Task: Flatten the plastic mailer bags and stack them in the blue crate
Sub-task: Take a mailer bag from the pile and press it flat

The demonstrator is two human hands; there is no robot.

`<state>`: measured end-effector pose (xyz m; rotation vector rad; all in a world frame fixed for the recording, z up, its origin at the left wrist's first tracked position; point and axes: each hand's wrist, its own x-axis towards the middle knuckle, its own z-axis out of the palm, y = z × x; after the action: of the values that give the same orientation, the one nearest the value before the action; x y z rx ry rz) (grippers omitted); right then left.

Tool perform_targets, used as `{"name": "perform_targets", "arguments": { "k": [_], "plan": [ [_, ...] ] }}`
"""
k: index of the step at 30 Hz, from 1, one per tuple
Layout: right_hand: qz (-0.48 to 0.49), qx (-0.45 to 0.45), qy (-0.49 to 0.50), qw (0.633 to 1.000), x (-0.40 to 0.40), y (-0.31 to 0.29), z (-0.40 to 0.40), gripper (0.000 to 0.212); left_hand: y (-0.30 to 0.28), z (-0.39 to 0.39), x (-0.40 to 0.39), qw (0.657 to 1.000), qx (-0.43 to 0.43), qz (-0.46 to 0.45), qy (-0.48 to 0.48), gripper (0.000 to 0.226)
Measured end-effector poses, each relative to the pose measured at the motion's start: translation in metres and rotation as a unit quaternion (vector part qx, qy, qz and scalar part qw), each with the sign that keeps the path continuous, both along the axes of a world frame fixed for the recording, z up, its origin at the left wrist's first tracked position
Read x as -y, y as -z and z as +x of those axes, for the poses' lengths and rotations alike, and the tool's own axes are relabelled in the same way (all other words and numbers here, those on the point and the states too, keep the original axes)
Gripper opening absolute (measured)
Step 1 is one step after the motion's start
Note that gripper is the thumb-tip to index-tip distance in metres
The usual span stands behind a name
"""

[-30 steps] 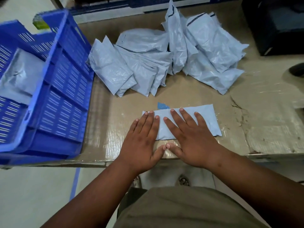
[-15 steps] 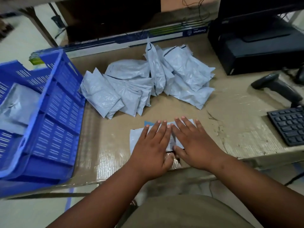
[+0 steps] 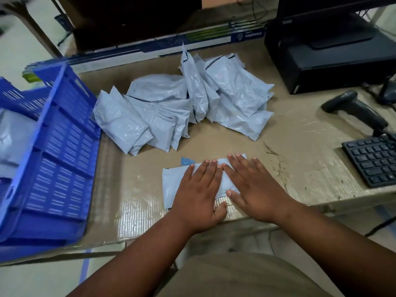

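Here, a left hand [image 3: 200, 192] and right hand [image 3: 256, 188] lie flat, fingers straight, side by side, pressing a grey mailer [image 3: 171, 183] on a cardboard-covered table [image 3: 139, 211] near its front edge. Behind it sits a pile of mailers [image 3: 184, 112]. A blue crate [image 3: 60, 157] at left holds another mailer [image 3: 12, 138].
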<state>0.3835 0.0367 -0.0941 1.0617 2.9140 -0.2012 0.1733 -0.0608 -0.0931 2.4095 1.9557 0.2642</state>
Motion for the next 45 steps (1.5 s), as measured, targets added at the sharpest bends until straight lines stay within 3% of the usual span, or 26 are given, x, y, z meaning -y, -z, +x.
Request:
{"name": "perform_targets", "arguments": {
  "k": [6, 9, 12, 16, 20, 25, 29, 31, 34, 39, 42, 45],
  "plan": [
    [-0.019, 0.004, 0.034, 0.999, 0.006, -0.021, -0.015, 0.075, -0.01, -0.002, 0.001, 0.998, 0.044, 0.034, -0.015, 0.075],
    [0.013, -0.03, -0.005, 0.999, 0.009, -0.039, -0.045, 0.07, -0.019, -0.008, 0.0, 0.998, 0.053, 0.035, -0.022, 0.073],
    [-0.045, -0.045, -0.031, 0.997, 0.013, -0.033, -0.068, 0.073, -0.011, -0.015, 0.005, 0.997, 0.061, 0.028, -0.039, 0.07],
    [-0.018, -0.04, -0.018, 0.999, 0.016, -0.01, -0.061, 0.071, 0.001, -0.03, 0.017, 0.996, 0.063, 0.04, -0.059, 0.073],
    [0.002, -0.003, -0.008, 1.0, 0.009, -0.006, -0.041, 0.079, 0.003, -0.061, 0.04, 0.992, 0.043, -0.005, -0.115, 0.091],
    [-0.022, -0.002, 0.044, 0.999, 0.0, -0.003, -0.004, 0.084, -0.002, -0.094, 0.08, 0.986, -0.008, -0.046, -0.159, 0.088],
    [-0.032, 0.003, 0.086, 0.996, -0.006, -0.009, 0.014, 0.085, -0.018, -0.1, 0.096, 0.974, 0.003, -0.086, -0.207, 0.087],
    [-0.012, -0.014, 0.083, 0.996, -0.005, -0.018, 0.009, 0.08, -0.03, -0.084, 0.08, 0.979, 0.035, -0.037, -0.199, 0.076],
    [0.0, -0.051, 0.06, 0.997, 0.001, -0.031, -0.022, 0.071, -0.033, -0.045, 0.035, 0.99, 0.067, 0.058, -0.112, 0.061],
    [-0.039, -0.059, 0.02, 0.997, 0.015, -0.014, -0.063, 0.068, -0.004, 0.0, -0.004, 0.994, 0.072, 0.017, -0.08, 0.057],
    [-0.025, -0.041, 0.015, 0.999, 0.01, -0.006, -0.054, 0.066, 0.002, -0.012, 0.005, 0.996, 0.034, 0.022, -0.084, 0.058],
    [-0.022, -0.022, 0.024, 0.999, 0.005, -0.004, -0.044, 0.078, 0.004, -0.036, 0.019, 0.993, 0.019, 0.021, -0.117, 0.071]
  ]
}}
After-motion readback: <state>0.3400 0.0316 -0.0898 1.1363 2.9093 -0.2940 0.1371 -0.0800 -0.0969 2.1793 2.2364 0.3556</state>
